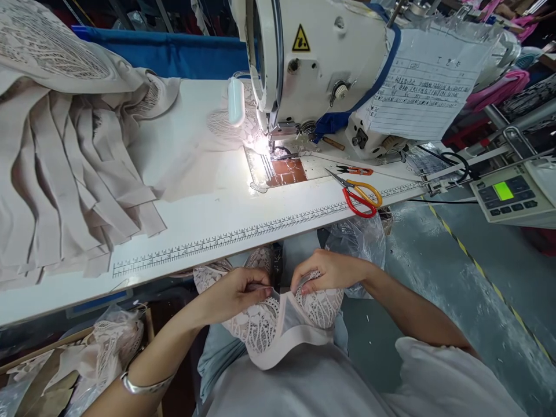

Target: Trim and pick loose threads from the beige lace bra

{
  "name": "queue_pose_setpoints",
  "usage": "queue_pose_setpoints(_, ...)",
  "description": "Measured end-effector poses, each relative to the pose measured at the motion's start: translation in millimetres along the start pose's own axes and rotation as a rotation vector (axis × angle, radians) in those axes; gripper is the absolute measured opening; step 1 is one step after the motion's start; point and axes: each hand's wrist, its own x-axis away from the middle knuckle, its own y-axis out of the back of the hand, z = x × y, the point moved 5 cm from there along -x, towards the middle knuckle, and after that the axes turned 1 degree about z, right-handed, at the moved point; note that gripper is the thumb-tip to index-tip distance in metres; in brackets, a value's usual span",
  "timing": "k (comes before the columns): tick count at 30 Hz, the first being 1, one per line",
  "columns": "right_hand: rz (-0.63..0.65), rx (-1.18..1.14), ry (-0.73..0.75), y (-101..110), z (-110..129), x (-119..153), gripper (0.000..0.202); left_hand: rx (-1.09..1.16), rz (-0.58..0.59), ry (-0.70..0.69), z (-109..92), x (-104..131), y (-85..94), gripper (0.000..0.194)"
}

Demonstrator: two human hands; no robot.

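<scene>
Since the lace bra sits over the person's lap, just below the near edge of the white table, both hands can reach its middle, probably to bring the centre into plain view. The left hand pinches the upper edge of the left cup between thumb and fingers; the right hand pinches the right cup's edge. The fingers cover those edges, and the far side of the bra is hard to make out.

Farther off, scissors and thread snips lie to the right, seemingly parked within easy reach. On the left, a beige garment pile runs out of frame. At the far sewing machine, glare obscures the needle.
</scene>
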Motion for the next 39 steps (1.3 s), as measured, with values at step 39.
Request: queue_pose_setpoints(39,-1.198,1.15,-0.497,122.4,-30.8,105.8,0.029,-0.012,-0.711,-0.07,11.5,1.8,-32.9,0.024)
